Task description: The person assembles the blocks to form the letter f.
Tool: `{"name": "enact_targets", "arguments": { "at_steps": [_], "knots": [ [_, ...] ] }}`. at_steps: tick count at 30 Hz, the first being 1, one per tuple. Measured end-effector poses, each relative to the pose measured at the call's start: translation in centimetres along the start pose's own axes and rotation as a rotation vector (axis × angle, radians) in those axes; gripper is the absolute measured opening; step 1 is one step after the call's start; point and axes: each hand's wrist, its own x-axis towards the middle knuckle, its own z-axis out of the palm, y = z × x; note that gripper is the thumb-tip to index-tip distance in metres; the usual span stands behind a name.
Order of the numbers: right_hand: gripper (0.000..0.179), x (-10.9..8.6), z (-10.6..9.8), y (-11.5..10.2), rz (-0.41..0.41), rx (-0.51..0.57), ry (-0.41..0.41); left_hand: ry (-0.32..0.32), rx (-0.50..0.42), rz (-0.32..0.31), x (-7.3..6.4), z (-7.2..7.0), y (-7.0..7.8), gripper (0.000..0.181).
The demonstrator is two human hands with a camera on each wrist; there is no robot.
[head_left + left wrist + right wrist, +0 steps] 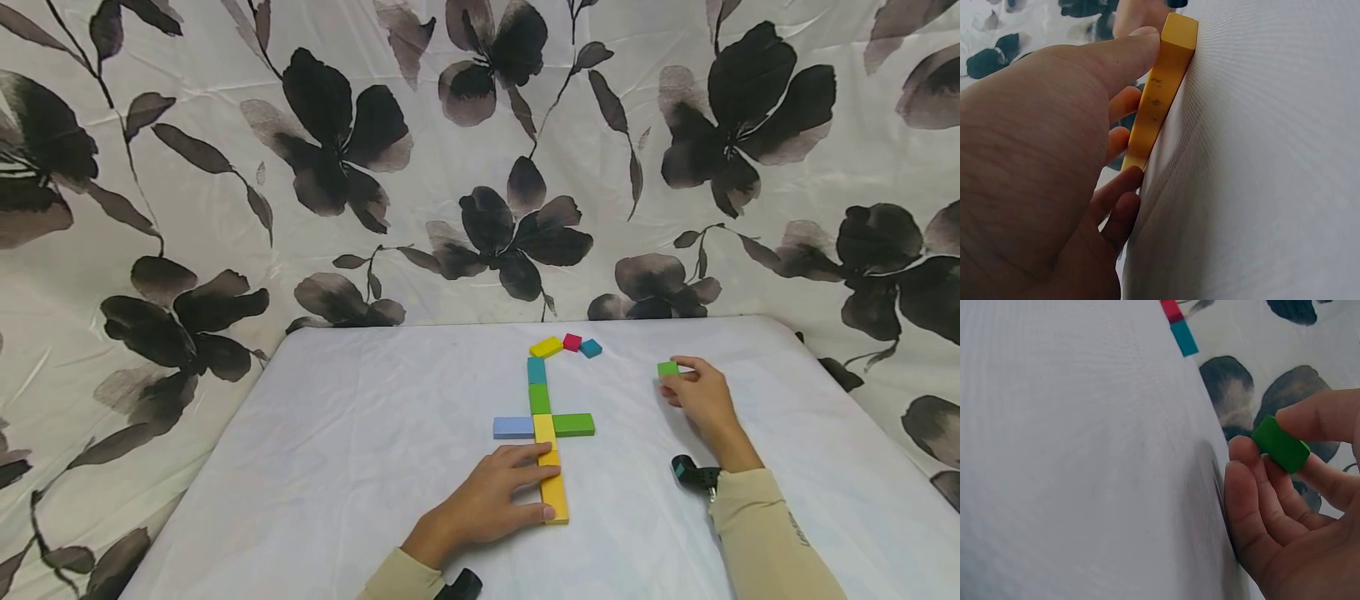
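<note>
My right hand (702, 398) pinches a small green block (667, 369) between thumb and fingers over the right of the table; the right wrist view shows the same green block (1280, 445). The left hand (491, 492) rests its thumb and fingertips on a long yellow block (555, 492) and the shorter yellow block (543, 429) above it. These form the foot of a flat line of blocks. Beyond them come a green block (538, 399) and a teal block (536, 370). A blue block (513, 428) and a long green block (573, 425) stick out sideways.
At the far end, a tilted yellow block (546, 347), a red block (572, 342) and a teal block (591, 348) curve to the right. They lie near the back edge of the white-covered table (337, 433). A floral cloth (450, 150) hangs behind.
</note>
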Motion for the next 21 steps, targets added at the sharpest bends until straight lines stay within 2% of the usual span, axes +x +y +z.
{"name": "enact_targets", "arguments": {
  "at_steps": [17,21],
  "knots": [
    [0.049,-0.1,1.1,-0.2,-0.026,0.107,-0.064,0.017,-0.002,-0.003,0.0,0.1,0.1,0.055],
    [0.05,-0.3,1.3,-0.5,-0.035,0.101,-0.083,0.027,0.002,0.001,0.0,0.2,0.1,0.054]
  ]
}}
